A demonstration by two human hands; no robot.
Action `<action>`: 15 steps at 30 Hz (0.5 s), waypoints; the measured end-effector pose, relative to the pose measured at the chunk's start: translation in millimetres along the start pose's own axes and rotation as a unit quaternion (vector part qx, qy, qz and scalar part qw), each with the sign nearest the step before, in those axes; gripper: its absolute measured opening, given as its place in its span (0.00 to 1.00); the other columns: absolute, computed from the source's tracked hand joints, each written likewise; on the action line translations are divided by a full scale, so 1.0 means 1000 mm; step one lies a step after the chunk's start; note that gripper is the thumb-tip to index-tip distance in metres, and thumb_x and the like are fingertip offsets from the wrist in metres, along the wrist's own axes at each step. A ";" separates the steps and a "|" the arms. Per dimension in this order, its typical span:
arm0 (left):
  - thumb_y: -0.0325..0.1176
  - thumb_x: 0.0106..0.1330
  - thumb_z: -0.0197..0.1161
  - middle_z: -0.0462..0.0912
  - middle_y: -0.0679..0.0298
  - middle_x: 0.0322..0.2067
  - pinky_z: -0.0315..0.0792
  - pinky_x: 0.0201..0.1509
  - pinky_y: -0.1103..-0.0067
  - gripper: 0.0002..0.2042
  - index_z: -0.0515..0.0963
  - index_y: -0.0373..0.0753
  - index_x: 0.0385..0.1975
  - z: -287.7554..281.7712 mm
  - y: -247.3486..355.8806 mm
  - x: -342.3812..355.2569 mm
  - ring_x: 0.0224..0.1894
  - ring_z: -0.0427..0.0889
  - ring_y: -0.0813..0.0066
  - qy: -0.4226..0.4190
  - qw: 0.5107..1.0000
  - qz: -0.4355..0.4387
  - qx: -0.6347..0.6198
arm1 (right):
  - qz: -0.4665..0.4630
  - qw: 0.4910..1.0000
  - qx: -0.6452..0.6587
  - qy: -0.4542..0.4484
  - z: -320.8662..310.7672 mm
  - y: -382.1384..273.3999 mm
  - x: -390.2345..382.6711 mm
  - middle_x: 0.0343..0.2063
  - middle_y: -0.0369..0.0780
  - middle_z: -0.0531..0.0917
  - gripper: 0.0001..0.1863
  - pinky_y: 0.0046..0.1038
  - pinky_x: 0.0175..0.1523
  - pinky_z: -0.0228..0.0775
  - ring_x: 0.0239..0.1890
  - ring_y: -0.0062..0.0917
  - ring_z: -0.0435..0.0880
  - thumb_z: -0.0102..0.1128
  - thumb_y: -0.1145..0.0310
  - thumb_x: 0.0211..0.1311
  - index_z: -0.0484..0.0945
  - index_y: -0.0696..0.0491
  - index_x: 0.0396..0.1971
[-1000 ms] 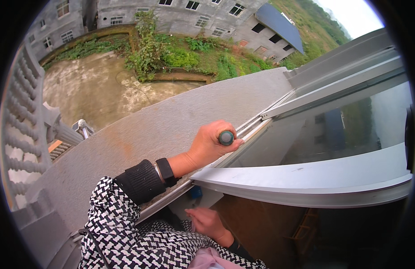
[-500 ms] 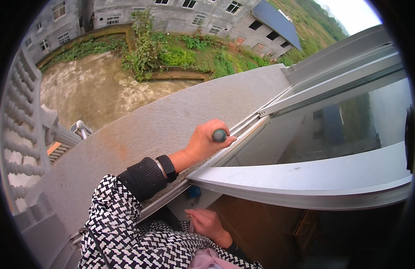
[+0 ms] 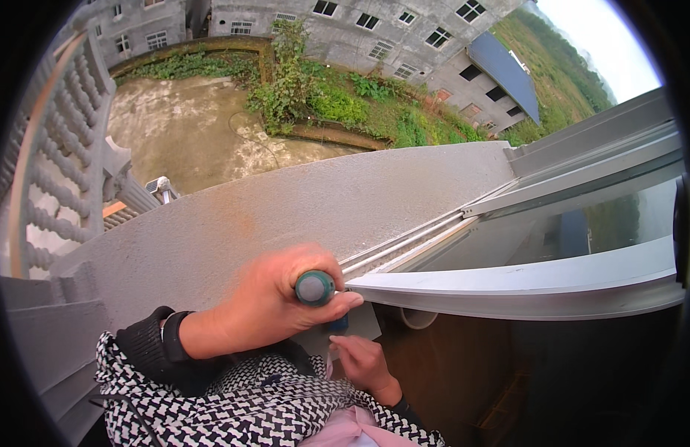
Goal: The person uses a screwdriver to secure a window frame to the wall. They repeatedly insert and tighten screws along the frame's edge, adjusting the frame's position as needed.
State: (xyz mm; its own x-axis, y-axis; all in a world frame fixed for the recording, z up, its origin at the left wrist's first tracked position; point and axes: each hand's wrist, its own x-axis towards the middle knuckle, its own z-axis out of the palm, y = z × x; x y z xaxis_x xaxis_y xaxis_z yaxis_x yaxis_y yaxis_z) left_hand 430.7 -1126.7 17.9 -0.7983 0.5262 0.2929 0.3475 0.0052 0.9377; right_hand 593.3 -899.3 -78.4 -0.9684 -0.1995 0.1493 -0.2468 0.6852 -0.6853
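My left hand [image 3: 281, 298], with a black band at the wrist, is closed around a green handle with a grey end [image 3: 315, 287]. The handle points up at me, and my fist hides the rest of the tool. It is held over the near part of the window track [image 3: 404, 246], beside the corner of the white window sash [image 3: 509, 287]. Lower down, inside the sill, my right hand [image 3: 363, 365] has its fingers curled together near my clothing. What it pinches, if anything, cannot be made out.
A rough grey outer ledge [image 3: 322, 197] runs beyond the track. Glass panes [image 3: 538, 238] fill the right. A balustrade [image 3: 62, 156] stands at left, with a concrete yard [image 3: 181, 127] below. Indoors, a small blue object [image 3: 339, 324] and a white round rim [image 3: 418, 319] show under the sash.
My left hand has drawn back toward me along the track with the green handle and looks larger. The view has shifted, and my right hand stays curled low down.
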 end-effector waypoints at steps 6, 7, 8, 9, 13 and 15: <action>0.32 0.64 0.74 0.80 0.70 0.27 0.72 0.33 0.80 0.08 0.80 0.39 0.32 0.035 -0.051 0.003 0.30 0.77 0.82 0.070 0.993 -0.027 -0.092 | -0.101 0.994 0.021 -0.042 0.017 -0.008 0.018 0.31 0.40 0.87 0.15 0.32 0.37 0.80 0.32 0.35 0.88 0.64 0.82 0.56 0.83 0.56 0.45; 0.31 0.65 0.74 0.80 0.70 0.27 0.71 0.32 0.81 0.08 0.80 0.39 0.32 0.031 -0.052 -0.011 0.29 0.76 0.84 0.083 0.990 -0.053 -0.104 | -0.109 0.993 0.024 -0.047 0.019 -0.009 0.016 0.30 0.40 0.87 0.15 0.32 0.37 0.80 0.32 0.35 0.88 0.64 0.81 0.56 0.83 0.57 0.45; 0.31 0.65 0.73 0.79 0.71 0.27 0.71 0.30 0.82 0.08 0.80 0.38 0.32 0.026 -0.050 -0.026 0.27 0.76 0.86 0.083 0.984 -0.112 -0.111 | -0.116 0.992 0.026 -0.051 0.019 -0.010 0.013 0.30 0.40 0.87 0.15 0.32 0.37 0.80 0.32 0.34 0.88 0.64 0.81 0.56 0.83 0.57 0.44; 0.30 0.66 0.72 0.78 0.72 0.25 0.69 0.24 0.86 0.07 0.79 0.39 0.33 0.018 -0.044 -0.047 0.22 0.74 0.88 0.123 0.972 -0.155 -0.130 | -0.122 0.991 0.031 -0.049 0.019 -0.010 0.010 0.30 0.40 0.87 0.14 0.31 0.37 0.80 0.31 0.34 0.88 0.64 0.81 0.56 0.84 0.57 0.44; 0.28 0.66 0.71 0.78 0.71 0.24 0.66 0.19 0.86 0.07 0.78 0.39 0.29 -0.025 0.000 -0.123 0.19 0.74 0.87 0.247 0.949 -0.198 -0.002 | -0.140 0.988 0.040 -0.043 0.012 -0.010 -0.003 0.28 0.40 0.87 0.14 0.30 0.35 0.80 0.30 0.33 0.88 0.64 0.81 0.56 0.84 0.57 0.43; 0.27 0.64 0.72 0.79 0.71 0.24 0.67 0.20 0.86 0.07 0.78 0.39 0.29 -0.026 0.020 -0.146 0.20 0.74 0.86 0.271 0.944 -0.176 0.063 | -0.166 0.984 0.060 -0.031 0.008 -0.013 -0.002 0.29 0.40 0.87 0.14 0.29 0.34 0.80 0.30 0.33 0.88 0.64 0.82 0.56 0.84 0.57 0.44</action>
State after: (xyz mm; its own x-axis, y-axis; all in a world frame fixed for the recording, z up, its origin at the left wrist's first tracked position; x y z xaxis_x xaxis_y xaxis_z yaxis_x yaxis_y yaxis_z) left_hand 541.8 -1225.2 -0.9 -0.9978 -0.0398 0.0528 0.0429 0.2179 0.9750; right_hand 598.6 -913.4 -75.7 -0.8306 -0.4424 0.3382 -0.5395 0.4891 -0.6853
